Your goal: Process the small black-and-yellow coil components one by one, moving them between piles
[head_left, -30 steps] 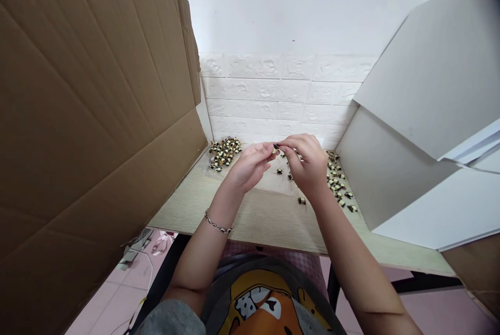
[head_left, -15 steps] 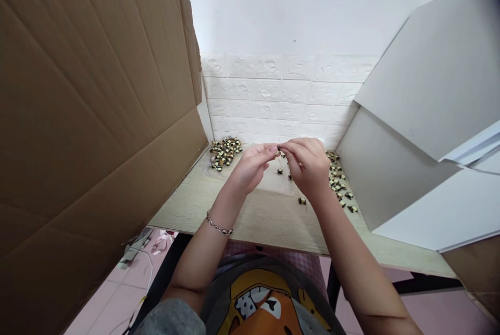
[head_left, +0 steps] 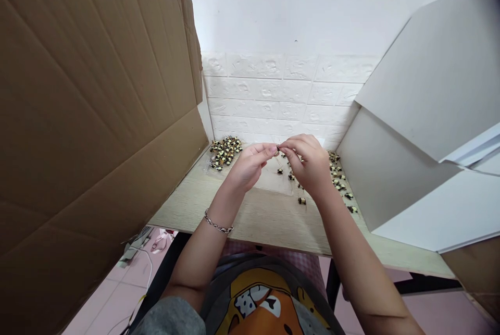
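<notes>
My left hand (head_left: 253, 164) and my right hand (head_left: 308, 163) meet above the middle of the table. Between their fingertips is a small dark part (head_left: 277, 149), apparently one of the black-and-yellow wire-legged components; the fingers cover most of it. Thumb and forefinger of each hand are pinched on it. Just below the hands, one such component (head_left: 280, 171) rests on a pale, flat sheet (head_left: 269, 183). Another component (head_left: 302, 200) lies nearer the front edge, under my right wrist.
A heap of the same components (head_left: 224, 152) is at the back left. More components (head_left: 339, 184) are scattered at the right. A tall cardboard sheet (head_left: 117, 116) walls the left side, white panels (head_left: 406, 142) the right. Behind is a white brick-patterned wall (head_left: 258, 87).
My right hand has shifted slightly, uncovering more of the components beside it. My left hand has hardly moved, and both still pinch the small part.
</notes>
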Action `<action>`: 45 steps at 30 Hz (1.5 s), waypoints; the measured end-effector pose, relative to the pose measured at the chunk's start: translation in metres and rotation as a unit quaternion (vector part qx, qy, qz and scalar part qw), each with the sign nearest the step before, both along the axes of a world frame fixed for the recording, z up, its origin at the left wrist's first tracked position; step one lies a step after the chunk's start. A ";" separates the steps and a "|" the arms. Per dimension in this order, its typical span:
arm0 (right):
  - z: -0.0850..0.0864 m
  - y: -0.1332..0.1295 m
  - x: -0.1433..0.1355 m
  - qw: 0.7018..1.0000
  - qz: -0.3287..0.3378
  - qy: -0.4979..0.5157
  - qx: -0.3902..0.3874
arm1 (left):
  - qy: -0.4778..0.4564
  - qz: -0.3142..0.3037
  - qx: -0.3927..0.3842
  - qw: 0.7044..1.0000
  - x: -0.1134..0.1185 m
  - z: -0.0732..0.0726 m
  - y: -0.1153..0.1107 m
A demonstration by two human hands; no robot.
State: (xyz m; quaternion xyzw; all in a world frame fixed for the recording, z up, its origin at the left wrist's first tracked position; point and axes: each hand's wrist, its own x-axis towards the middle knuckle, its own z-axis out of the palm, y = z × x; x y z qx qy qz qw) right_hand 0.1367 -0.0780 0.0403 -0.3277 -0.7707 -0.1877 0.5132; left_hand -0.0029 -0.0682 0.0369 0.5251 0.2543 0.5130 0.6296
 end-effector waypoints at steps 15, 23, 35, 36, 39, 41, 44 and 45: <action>0.004 -0.002 0.010 0.989 0.062 0.029 -0.135 | 0.077 0.125 0.160 0.976 -0.002 -0.003 0.002; 0.003 0.000 0.000 0.835 0.180 0.340 -0.392 | 0.295 0.404 0.381 0.777 0.002 -0.007 0.001; 0.008 -0.006 -0.011 0.630 0.322 0.425 -0.565 | 0.317 0.424 0.433 0.729 0.002 -0.016 0.005; 0.007 -0.006 -0.011 0.628 0.322 0.426 -0.565 | 0.316 0.421 0.431 0.733 0.002 -0.016 0.005; 0.007 -0.006 -0.014 0.629 0.325 0.427 -0.562 | 0.298 0.407 0.408 0.761 0.003 -0.016 0.004; 0.006 -0.006 -0.017 0.629 0.327 0.425 -0.563 | 0.280 0.397 0.393 0.781 0.003 -0.015 0.003; 0.005 -0.006 -0.021 0.631 0.321 0.423 -0.566 | 0.269 0.389 0.388 0.791 0.003 -0.013 0.001; 0.005 -0.007 -0.022 0.636 0.315 0.421 -0.565 | 0.271 0.389 0.390 0.789 0.003 -0.012 0.000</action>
